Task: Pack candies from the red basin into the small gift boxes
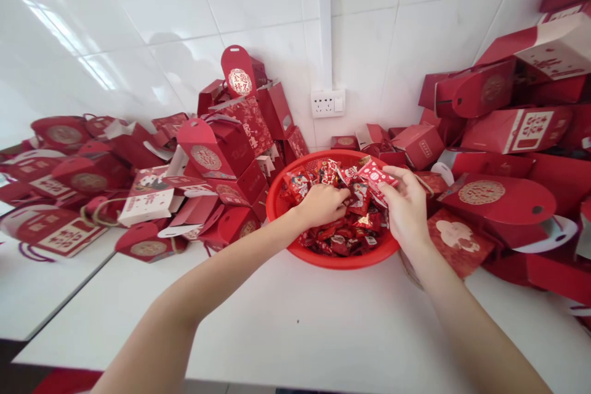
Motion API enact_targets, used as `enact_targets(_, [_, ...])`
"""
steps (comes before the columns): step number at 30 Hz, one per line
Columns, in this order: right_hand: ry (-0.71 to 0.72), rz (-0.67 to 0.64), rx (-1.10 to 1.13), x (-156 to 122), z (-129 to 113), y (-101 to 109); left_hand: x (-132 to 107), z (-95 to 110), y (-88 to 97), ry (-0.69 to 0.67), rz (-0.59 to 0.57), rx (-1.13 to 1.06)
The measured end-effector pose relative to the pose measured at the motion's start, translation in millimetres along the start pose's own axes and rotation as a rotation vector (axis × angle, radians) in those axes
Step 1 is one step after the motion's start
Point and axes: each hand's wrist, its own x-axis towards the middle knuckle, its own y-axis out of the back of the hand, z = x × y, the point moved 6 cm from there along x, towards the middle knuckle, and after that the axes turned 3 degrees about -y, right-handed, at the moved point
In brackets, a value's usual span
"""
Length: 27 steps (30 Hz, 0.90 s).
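A round red plastic basket (277,197) stands on the white table, filled with several small red wrapped candies (344,240). My left hand (321,204) reaches into the basket with its fingers curled down among the candies; what they hold is hidden. My right hand (406,206) hovers over the basket's right side and pinches a red and white candy packet (376,177) between thumb and fingers.
Piles of red paper gift boxes (217,151) lie to the left and behind the basket, and more gift boxes (503,129) are stacked high on the right. A white wall socket (327,103) sits on the tiled wall. The table's front edge (258,375) is near me.
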Motion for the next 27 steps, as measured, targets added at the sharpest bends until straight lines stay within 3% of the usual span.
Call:
enact_targets(2, [0.014,-0.009,-0.005,0,-1,-1,0,-5,2.1,0.028,0.043,-0.018])
enact_targets(4, [0.025,-0.01,-0.002,0,-2,-2,-1,-2,3.2,-0.034,0.078,-0.06])
enact_targets(9, [0.02,-0.003,-0.007,-1,-2,-2,-11,38,-4.4,-0.57,-0.036,-0.302])
enact_targets(11, [0.016,-0.006,-0.017,-2,-2,-2,-15,48,-8.3,-0.653,-0.11,-0.326])
enact_targets(17, [-0.007,-0.011,-0.013,-1,-2,-3,-13,49,-19.0,-0.541,-0.224,-0.185])
enact_targets(24, [-0.007,0.01,-0.013,-1,0,-1,-9,61,-28.1,-0.49,-0.126,-0.032])
enact_targets(27, [-0.013,0.017,-0.006,-1,-1,0,-6,55,-25.7,-0.452,-0.156,-0.053])
